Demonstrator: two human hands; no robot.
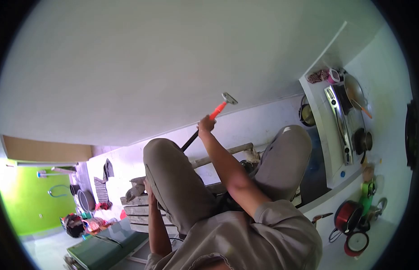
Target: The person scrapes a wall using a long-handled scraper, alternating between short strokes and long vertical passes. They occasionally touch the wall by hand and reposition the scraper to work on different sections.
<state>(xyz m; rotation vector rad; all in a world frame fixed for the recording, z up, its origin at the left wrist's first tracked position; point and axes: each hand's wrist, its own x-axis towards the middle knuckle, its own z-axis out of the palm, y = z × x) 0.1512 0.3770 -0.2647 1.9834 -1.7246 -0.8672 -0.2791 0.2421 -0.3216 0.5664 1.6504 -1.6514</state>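
My right hand [206, 123] is closed around a long-handled scraper [217, 110]. Its orange neck and flat metal head point up and away, close to the pale wall [173, 76], though I cannot tell whether they touch. The black lower handle runs down behind the hand toward my left knee. Beside my left thigh, my left hand [149, 188] is at the end of a wooden slatted platform [139, 211]. Its fingers are mostly hidden, so their hold is unclear. My bent knees rise on both sides of the right forearm.
On the right, a counter bears a gas stove [339, 123], a wok [353, 90] and a small pan [364, 140]. Red pots [347, 216] are lower right. A green cabinet [101, 245] lies lower left, near a grey basin [86, 200] and striped cloth [101, 190].
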